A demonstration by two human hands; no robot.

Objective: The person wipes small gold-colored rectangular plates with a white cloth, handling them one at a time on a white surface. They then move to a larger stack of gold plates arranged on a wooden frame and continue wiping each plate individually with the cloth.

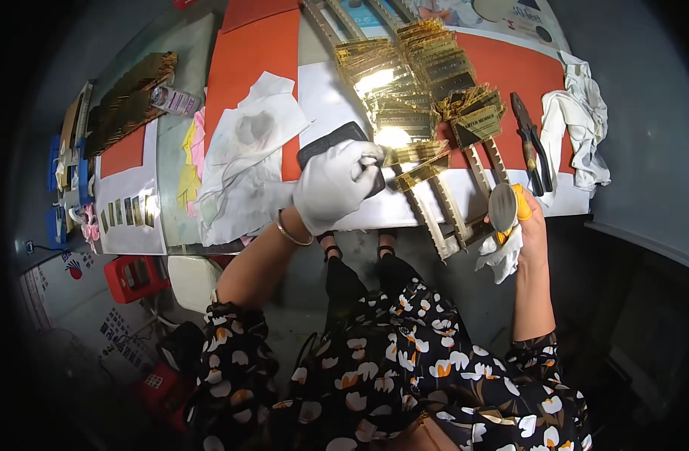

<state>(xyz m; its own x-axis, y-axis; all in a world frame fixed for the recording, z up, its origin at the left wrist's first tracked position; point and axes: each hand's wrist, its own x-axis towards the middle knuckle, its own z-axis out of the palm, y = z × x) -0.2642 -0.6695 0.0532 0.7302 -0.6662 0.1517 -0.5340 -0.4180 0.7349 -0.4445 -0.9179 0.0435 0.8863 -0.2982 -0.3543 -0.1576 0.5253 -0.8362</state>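
My left hand (337,186), in a white glove, is over a black flat pad (333,141) near the table's front edge. Its fingers are curled together; whether something thin is pinched in them is hidden. Just right of the fingertips, gold metal plates (419,167) lie across a pair of notched metal rails (440,210) that stick out past the edge. My bare right hand (536,225) is wrapped round a round tool with a grey disc face (502,207) and a yellow-orange body. A crumpled white cloth (502,257) hangs below it in the same hand.
Overlapping gold plates (397,90) cover the rails. Pliers (532,143) and white cloths (577,120) lie at right. At left are a stained white cloth (250,143), a clear bottle (175,101) and stacked dark-gold sheets (130,101). A red stool (136,278) stands below the table.
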